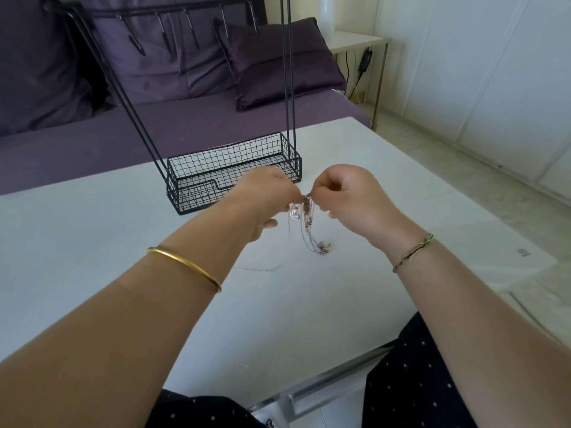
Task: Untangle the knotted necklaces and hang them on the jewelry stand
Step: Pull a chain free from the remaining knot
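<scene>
Both hands are raised over the middle of the white table (92, 242), close together, working at a clump of knotted necklaces (306, 208). The left hand (265, 196) has its fingers curled and pinches the top of the tangle from the left; the right hand (349, 193) is curled too and pinches the same bunch from the right, so the fingertips of the two hands almost meet at the knot. From that pinch the thin chains hang down, with a pale pendant (295, 214) dangling just below the left fingertips, and their lower ends lie in a small heap on the table surface nearer the person. A single fine silver chain (256, 269) lies loose on the table, near the heap and to its left. A gold bangle (185, 267) sits on the left forearm and a thin cord bracelet (412, 252) on the right wrist. Just beyond the hands stands the black wire jewelry stand (228, 168), its mesh basket base on the table and its tall rods rising to a top bar with hooks. Behind the table is a purple sofa (185, 118) with cushions.
</scene>
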Motion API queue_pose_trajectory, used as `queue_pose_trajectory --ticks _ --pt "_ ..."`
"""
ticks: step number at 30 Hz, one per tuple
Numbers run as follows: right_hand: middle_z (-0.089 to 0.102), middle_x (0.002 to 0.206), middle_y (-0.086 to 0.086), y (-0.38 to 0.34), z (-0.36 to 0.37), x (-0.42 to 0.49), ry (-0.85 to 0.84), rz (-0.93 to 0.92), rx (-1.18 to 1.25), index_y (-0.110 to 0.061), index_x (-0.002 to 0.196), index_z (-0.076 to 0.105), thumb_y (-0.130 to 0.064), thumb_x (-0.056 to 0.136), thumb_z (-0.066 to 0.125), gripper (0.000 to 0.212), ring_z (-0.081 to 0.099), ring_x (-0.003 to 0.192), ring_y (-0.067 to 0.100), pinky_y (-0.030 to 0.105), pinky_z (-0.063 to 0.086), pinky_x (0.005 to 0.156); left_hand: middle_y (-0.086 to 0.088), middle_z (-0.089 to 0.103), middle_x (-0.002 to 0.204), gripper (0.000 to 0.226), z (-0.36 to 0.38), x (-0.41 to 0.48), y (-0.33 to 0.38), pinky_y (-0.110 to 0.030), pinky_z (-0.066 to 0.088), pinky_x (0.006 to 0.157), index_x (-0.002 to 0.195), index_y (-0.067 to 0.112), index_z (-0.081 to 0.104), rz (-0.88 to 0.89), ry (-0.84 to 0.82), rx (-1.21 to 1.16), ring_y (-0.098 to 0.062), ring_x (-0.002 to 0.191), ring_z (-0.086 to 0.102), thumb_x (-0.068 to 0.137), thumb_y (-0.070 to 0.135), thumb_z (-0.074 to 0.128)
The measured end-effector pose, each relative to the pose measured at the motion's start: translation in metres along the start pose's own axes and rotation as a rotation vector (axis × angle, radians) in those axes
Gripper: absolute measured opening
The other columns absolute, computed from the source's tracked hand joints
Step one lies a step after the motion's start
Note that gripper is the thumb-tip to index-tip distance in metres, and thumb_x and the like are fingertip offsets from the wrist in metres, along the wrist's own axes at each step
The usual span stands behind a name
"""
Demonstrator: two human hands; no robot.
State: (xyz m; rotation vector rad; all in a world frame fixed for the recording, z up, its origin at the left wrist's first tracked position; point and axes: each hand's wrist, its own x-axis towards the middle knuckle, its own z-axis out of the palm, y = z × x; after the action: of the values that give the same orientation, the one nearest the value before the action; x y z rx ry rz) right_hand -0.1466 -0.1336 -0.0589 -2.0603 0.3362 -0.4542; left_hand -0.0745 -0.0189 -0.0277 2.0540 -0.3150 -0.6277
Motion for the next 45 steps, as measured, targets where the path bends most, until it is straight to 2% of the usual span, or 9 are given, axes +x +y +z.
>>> queue_pose_trajectory --ticks 4,7,12,24,28,33,37,40,45 --pt "0.062 0.063 0.0 -0.001 -0.003 -0.001 -0.109 0.024 -0.014 -0.001 0.077 0.063 -0.005 0.084 0.052 0.013 0.048 0.057 0.014 0.025 0.04 0.057 -0.005 0.06 0.089 0.008 -0.001 0.0 -0.001 -0.025 0.041 0.065 0.082 0.013 0.06 0.077 0.027 0.12 -0.02 0.089 0.053 0.084 0.01 0.067" --pt "0.06 0.067 0.005 0.001 -0.007 0.0 -0.111 0.045 -0.066 0.001 0.081 0.062 -0.007 0.084 0.053 0.013 0.049 0.061 0.015 0.026 0.039 0.06 -0.003 0.06 0.086 0.011 -0.001 0.001 0.0 -0.024 0.039 0.062 0.078 0.014 0.058 0.029 -0.027 0.068 -0.016 0.08 0.052 0.085 0.009 0.064" --pt "0.057 0.055 -0.003 -0.003 -0.004 0.0 -0.099 -0.017 -0.081 -0.008 0.074 0.055 -0.001 0.08 0.054 0.009 0.048 0.043 0.001 0.017 0.037 0.045 0.001 0.061 0.069 0.019 -0.005 0.001 -0.001 -0.024 0.038 0.057 0.068 0.015 0.057 -0.109 -0.095 -0.146 -0.011 0.063 0.055 0.084 0.006 0.06" --pt "0.047 0.06 -0.004 0.002 -0.01 0.003 -0.133 0.139 0.074 -0.014 0.08 0.069 -0.007 0.087 0.052 0.021 0.042 0.06 0.014 0.03 0.037 0.063 0.003 0.062 0.072 0.021 -0.007 0.006 -0.006 -0.022 0.038 0.062 0.071 0.019 0.055 0.063 -0.088 0.046 -0.009 0.067 0.05 0.09 0.011 0.057" --pt "0.046 0.058 -0.007 0.004 -0.01 0.003 -0.111 0.154 0.115 -0.015 0.079 0.069 -0.014 0.086 0.062 0.01 0.041 0.057 0.01 0.022 0.035 0.058 0.002 0.057 0.069 0.021 -0.008 0.007 -0.007 -0.022 0.04 0.061 0.071 0.016 0.055 0.074 -0.077 0.033 -0.009 0.064 0.048 0.091 0.01 0.057" --pt "0.052 0.055 -0.005 0.006 -0.014 0.004 -0.068 0.166 0.309 -0.011 0.078 0.068 0.0 0.085 0.06 0.015 0.054 0.06 0.012 0.028 0.052 0.073 0.0 0.052 0.072 0.017 -0.009 0.01 -0.008 -0.024 0.043 0.064 0.075 0.013 0.055 0.089 -0.032 0.05 -0.011 0.067 0.046 0.092 0.012 0.054" --pt "0.04 0.044 -0.005 0.004 -0.013 0.003 -0.056 0.204 0.475 -0.006 0.085 0.064 -0.002 0.093 0.05 0.016 0.05 0.046 0.017 0.034 0.055 0.062 -0.002 0.052 0.079 0.015 -0.009 0.011 -0.007 -0.024 0.043 0.064 0.078 0.015 0.053 0.08 -0.012 0.031 -0.013 0.071 0.046 0.092 0.013 0.051" --pt "0.046 0.043 -0.004 0.004 -0.011 0.0 -0.151 0.239 0.395 -0.008 0.095 0.065 -0.005 0.097 0.044 0.021 0.047 0.037 0.016 0.032 0.052 0.052 -0.001 0.054 0.079 0.013 -0.008 0.011 -0.007 -0.025 0.043 0.065 0.08 0.017 0.054 0.103 -0.028 0.017 -0.013 0.071 0.047 0.092 0.013 0.052" --pt "0.063 0.056 0.007 0.001 -0.004 -0.003 -0.299 0.264 0.327 -0.011 0.102 0.063 -0.007 0.094 0.054 0.013 0.039 0.032 0.013 0.025 0.047 0.044 0.003 0.051 0.072 0.012 -0.006 0.008 -0.006 -0.024 0.042 0.065 0.081 0.017 0.056 0.164 -0.064 0.003 -0.011 0.068 0.045 0.092 0.011 0.052"
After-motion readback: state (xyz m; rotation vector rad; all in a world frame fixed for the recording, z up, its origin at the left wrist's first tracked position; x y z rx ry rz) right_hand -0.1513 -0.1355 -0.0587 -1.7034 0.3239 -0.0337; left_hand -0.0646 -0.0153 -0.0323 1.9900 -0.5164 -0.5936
